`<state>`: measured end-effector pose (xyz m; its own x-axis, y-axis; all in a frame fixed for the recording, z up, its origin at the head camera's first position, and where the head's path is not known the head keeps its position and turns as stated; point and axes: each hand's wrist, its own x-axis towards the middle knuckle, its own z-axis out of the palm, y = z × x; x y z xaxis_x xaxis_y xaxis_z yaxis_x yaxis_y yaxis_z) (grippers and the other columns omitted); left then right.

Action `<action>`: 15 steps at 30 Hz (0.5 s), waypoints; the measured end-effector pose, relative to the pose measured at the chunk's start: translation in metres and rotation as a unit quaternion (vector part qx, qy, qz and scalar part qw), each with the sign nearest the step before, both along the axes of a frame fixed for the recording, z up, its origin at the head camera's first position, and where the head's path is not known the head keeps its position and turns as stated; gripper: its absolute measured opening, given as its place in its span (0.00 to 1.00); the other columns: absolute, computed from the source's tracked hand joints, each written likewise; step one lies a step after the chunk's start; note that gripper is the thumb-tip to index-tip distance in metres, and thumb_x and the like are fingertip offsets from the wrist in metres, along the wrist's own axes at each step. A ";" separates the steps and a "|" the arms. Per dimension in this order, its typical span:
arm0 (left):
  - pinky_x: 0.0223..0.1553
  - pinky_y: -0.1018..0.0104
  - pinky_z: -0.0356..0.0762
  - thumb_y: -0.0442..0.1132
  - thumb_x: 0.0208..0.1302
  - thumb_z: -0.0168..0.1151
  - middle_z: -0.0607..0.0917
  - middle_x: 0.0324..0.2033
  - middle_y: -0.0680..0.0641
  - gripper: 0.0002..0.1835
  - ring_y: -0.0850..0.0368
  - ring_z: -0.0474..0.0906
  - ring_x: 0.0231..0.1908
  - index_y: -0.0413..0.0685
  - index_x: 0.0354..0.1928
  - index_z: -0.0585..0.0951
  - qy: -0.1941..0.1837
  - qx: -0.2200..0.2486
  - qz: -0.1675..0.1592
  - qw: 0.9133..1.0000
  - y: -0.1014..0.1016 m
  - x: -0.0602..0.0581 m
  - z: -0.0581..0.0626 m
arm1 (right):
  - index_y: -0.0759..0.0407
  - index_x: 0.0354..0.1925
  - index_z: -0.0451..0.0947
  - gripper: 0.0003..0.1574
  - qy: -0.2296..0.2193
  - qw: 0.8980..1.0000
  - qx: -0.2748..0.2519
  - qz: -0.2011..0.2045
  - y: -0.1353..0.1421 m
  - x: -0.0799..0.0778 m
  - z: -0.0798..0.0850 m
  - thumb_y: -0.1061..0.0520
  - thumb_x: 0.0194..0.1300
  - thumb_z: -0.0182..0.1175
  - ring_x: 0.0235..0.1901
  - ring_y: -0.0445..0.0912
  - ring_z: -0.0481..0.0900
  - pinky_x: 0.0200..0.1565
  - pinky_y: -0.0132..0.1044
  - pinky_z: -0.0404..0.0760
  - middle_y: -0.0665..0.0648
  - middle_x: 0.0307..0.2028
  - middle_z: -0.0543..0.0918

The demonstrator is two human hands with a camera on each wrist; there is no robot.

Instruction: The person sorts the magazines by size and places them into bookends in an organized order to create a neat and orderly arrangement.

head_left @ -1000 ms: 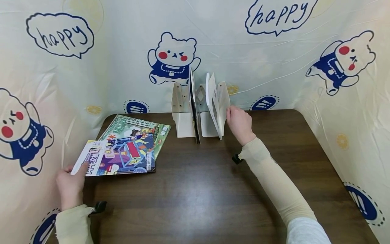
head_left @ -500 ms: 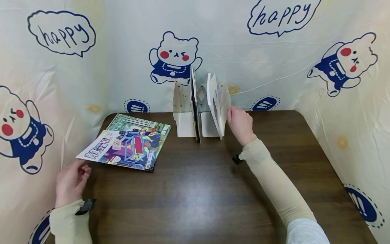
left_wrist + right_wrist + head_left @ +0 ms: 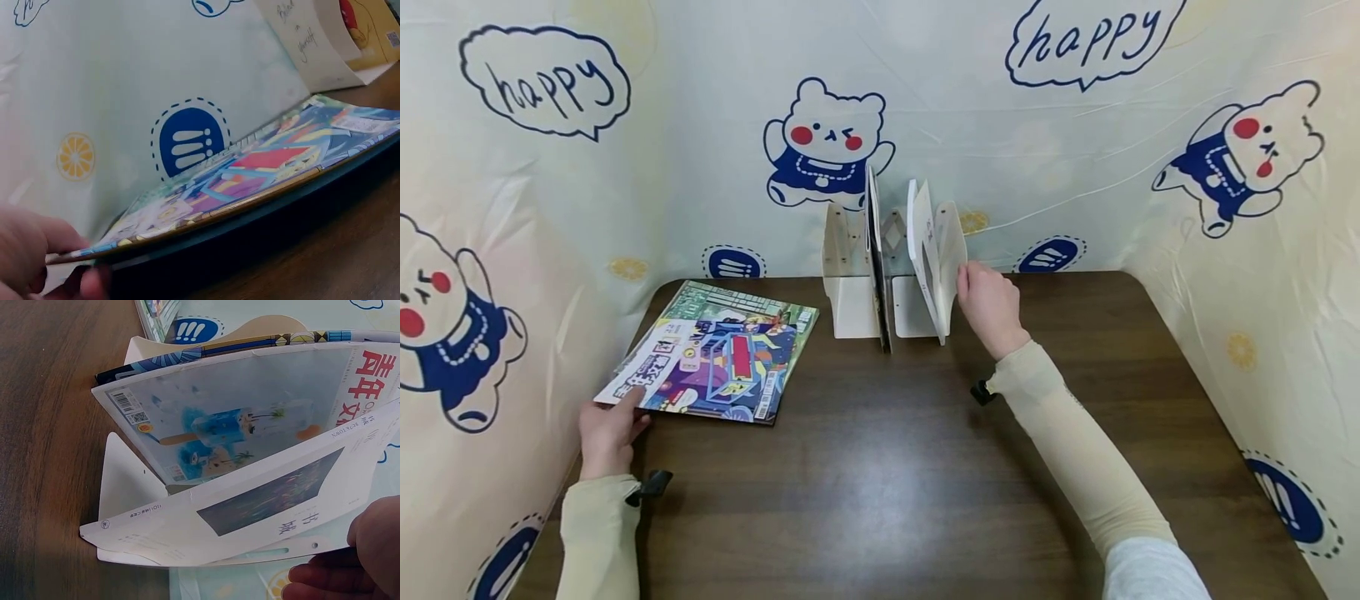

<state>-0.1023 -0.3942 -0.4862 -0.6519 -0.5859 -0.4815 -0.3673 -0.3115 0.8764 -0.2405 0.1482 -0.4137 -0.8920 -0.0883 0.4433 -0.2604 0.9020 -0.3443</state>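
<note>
We are pinching the purple magazine (image 3: 722, 371) by its near-left corner with our left hand (image 3: 608, 432); it is lying over the green magazine (image 3: 707, 302) on the desk (image 3: 880, 483), long axis running crosswise. Rightward and farther off, our right hand (image 3: 992, 307) is gripping the rack (image 3: 856, 308).

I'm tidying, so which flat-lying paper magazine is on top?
The rectangular purple-and-white magazine, held at one corner by the left hand; the rectangular green magazine lies underneath.
</note>
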 end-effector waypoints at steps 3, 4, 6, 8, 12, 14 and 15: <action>0.22 0.70 0.78 0.34 0.72 0.63 0.84 0.30 0.57 0.18 0.64 0.79 0.27 0.52 0.58 0.69 0.050 0.069 0.002 0.996 0.000 -0.001 -0.001 | 0.63 0.28 0.74 0.23 -0.003 1.000 0.000 0.001 0.000 0.000 0.000 0.54 0.82 0.49 0.20 0.59 0.78 0.21 0.53 0.76 0.63 0.21 0.77; 0.22 0.70 0.77 0.33 0.73 0.61 0.85 0.31 0.56 0.18 0.63 0.79 0.27 0.50 0.60 0.70 0.063 0.091 0.002 0.994 0.000 -0.001 -0.001 | 0.63 0.28 0.74 0.23 -0.003 1.000 0.000 0.002 0.000 0.000 0.000 0.54 0.82 0.49 0.20 0.59 0.78 0.21 0.52 0.76 0.63 0.21 0.77; 0.23 0.69 0.76 0.32 0.75 0.58 0.86 0.32 0.55 0.20 0.62 0.79 0.29 0.49 0.64 0.69 0.076 0.120 -0.006 0.990 0.000 0.000 -0.001 | 0.63 0.28 0.75 0.23 -0.005 1.000 -0.001 0.002 0.000 0.000 0.001 0.54 0.82 0.49 0.19 0.59 0.78 0.21 0.52 0.76 0.63 0.21 0.77; 0.23 0.69 0.75 0.32 0.76 0.56 0.86 0.33 0.55 0.23 0.62 0.79 0.30 0.49 0.69 0.67 0.082 0.132 -0.011 0.988 0.001 0.001 0.000 | 0.63 0.29 0.75 0.23 -0.005 1.000 0.000 0.003 0.000 0.000 0.001 0.53 0.82 0.49 0.19 0.59 0.78 0.21 0.52 0.76 0.63 0.21 0.78; 0.19 0.70 0.73 0.36 0.79 0.48 0.86 0.32 0.55 0.21 0.62 0.77 0.24 0.46 0.70 0.66 0.105 0.099 -0.009 0.989 0.006 0.000 0.002 | 0.63 0.28 0.75 0.24 -0.003 1.000 0.003 0.004 0.000 0.000 0.001 0.53 0.82 0.48 0.20 0.59 0.78 0.21 0.52 0.76 0.63 0.21 0.78; 0.16 0.71 0.71 0.38 0.80 0.46 0.87 0.30 0.54 0.19 0.61 0.74 0.18 0.42 0.68 0.69 0.125 0.056 -0.003 0.991 0.013 -0.001 0.004 | 0.63 0.28 0.74 0.24 -0.004 1.000 0.003 0.004 0.000 0.000 0.000 0.53 0.82 0.48 0.19 0.59 0.78 0.20 0.52 0.75 0.63 0.21 0.77; 0.15 0.71 0.70 0.38 0.80 0.45 0.87 0.28 0.53 0.18 0.61 0.72 0.15 0.41 0.66 0.71 0.136 0.031 0.001 0.990 0.016 -0.002 0.005 | 0.63 0.28 0.74 0.24 -0.005 1.000 0.003 0.004 0.000 -0.001 0.000 0.53 0.82 0.48 0.19 0.59 0.78 0.20 0.52 0.75 0.63 0.21 0.77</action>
<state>-0.1043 -0.3780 -0.4811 -0.7610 -0.5627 -0.3228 -0.1187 -0.3685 0.9220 -0.2412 0.1484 -0.4136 -0.8954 -0.0978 0.4344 -0.2643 0.9020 -0.3415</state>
